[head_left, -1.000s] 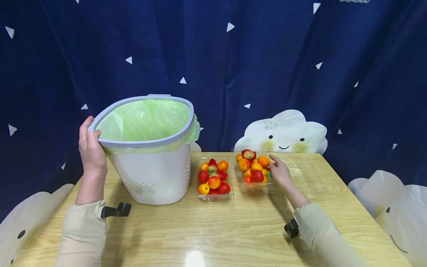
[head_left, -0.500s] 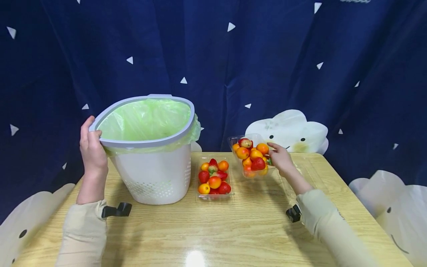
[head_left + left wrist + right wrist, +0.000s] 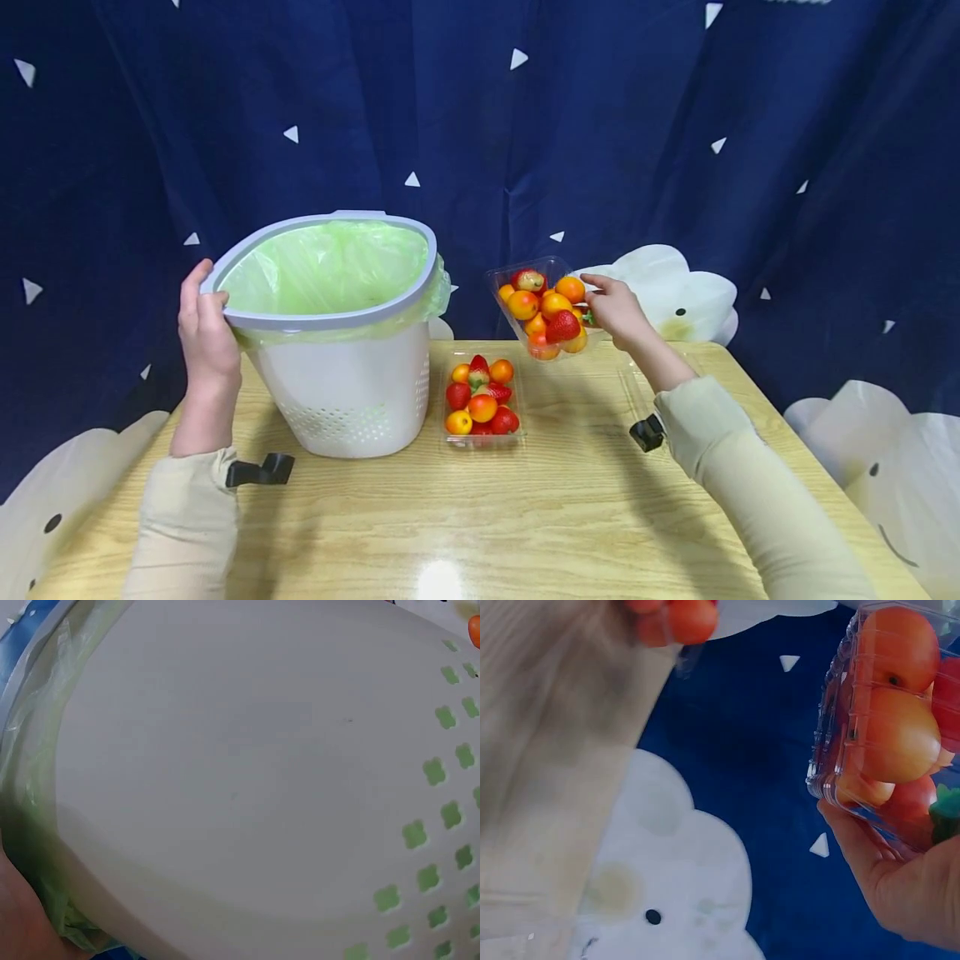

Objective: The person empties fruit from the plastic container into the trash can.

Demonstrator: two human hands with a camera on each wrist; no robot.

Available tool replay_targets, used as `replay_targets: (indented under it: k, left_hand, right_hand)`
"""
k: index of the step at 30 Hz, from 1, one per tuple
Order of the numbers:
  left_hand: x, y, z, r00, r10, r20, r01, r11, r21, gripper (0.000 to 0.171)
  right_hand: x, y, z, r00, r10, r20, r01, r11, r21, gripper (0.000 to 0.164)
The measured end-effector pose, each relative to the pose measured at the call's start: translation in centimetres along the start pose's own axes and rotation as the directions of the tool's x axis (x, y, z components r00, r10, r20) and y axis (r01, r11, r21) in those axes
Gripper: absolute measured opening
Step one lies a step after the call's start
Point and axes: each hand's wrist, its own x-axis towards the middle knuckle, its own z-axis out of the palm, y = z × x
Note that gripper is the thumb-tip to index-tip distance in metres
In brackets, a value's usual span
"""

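A dark blue curtain [image 3: 465, 125] with white triangles and smiling clouds [image 3: 667, 283] hangs behind a wood-grain table [image 3: 487, 517]; at the left of the table stands a white bin [image 3: 345, 383], pierced with small holes low on its wall, a pale green liner [image 3: 330, 267] inside it and folded out over the grey-blue rim [image 3: 337, 322]; the left hand [image 3: 208, 337] grips that rim at its left side, fingers bent around it, while the left wrist view shows only part of the hand beside the liner; the right hand [image 3: 618, 312] is closed on the right side of a clear container [image 3: 556, 265], some of its fingers hidden by it; this container is tilted in the air, clear of the table, and holds orange fruits [image 3: 522, 305] and strawberries [image 3: 562, 326]; below it and to its left, just beside the bin, a second clear container [image 3: 483, 442] of similar fruit rests on the table; a piece of clear plastic [image 3: 637, 390] lies near the right forearm, partly covered by it, its shape hard to make out.
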Motion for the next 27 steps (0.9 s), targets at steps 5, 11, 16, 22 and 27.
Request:
replay_targets:
  k: [5,11,16,22,27]
  left_hand:
    - [0.1,0.4,-0.4,0.999,-0.034,0.034,0.030,0.995,0.091,0.051]
    - [0.3,1.1,-1.2,0.988,-0.064,0.138,0.038,0.983,0.179,0.054]
    - [0.8,1.7,-1.8,0.976,-0.086,0.201,0.034,0.968,0.247,0.059]
    - [0.8,2.0,-1.4,0.977,-0.133,0.165,0.082,0.956,0.282,0.061]
    - [0.7,1.8,-1.0,0.978,-0.137,0.157,0.093,0.962,0.257,0.061]
  right_hand:
    - [0.3,-2.0,0.4,1.000,-0.001,0.002,0.001,1.000,0.003,0.048]
    - [0.6,-4.4,0.4,1.000,-0.016,-0.011,0.017,0.999,0.048,0.046]
    - [0.9,-5.8,0.7,0.999,-0.032,-0.020,0.033,0.998,0.044,0.047]
    - [1.5,-6.8,0.9,1.000,-0.013,-0.026,0.013,1.000,-0.029,0.047]
    - [1.9,-7.3,0.9,1.000,-0.007,-0.018,0.007,1.000,-0.023,0.047]
